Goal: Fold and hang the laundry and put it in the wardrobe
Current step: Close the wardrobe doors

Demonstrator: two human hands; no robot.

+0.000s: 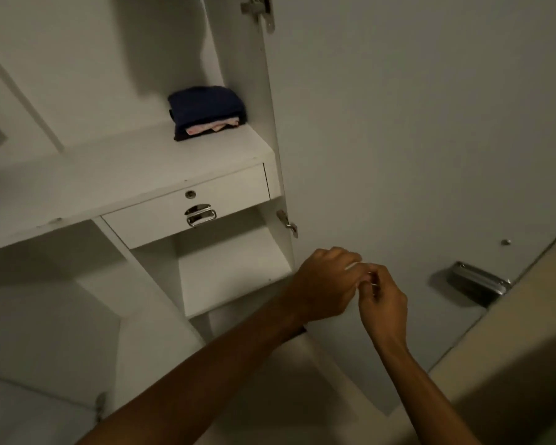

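The fingers (371,277) of both hands meet in front of the open wardrobe door (414,155), curled and pinching something thin and pale between them. I cannot make out what it is; it shows only as a light sliver at the knuckles, perhaps a thread or a bit of plastic. The left hand (326,284) is fisted round one end, knuckles up, and the right hand (384,303) nips the other end from just beside it, as if picking or pulling the thing apart. Both arms reach up from the bottom edge, cut off below the elbow.

Left of the door, beyond the hands, the drawer (187,207) sits closed under the shelf, its chrome handle (200,215) and lock facing out. The cubby beneath it is partly hidden by the left hand.

Farther back, on the shelf (126,165) and up against the side panel nearest the door, lies the folded pile (207,112): dark navy cloth with something pink showing at its front edge. My guess is it was pushed to that end to leave the rest of the shelf for more. How many pieces it holds I cannot tell. No hanger or rail shows; the top is cut off, and dim light blurs the corners.
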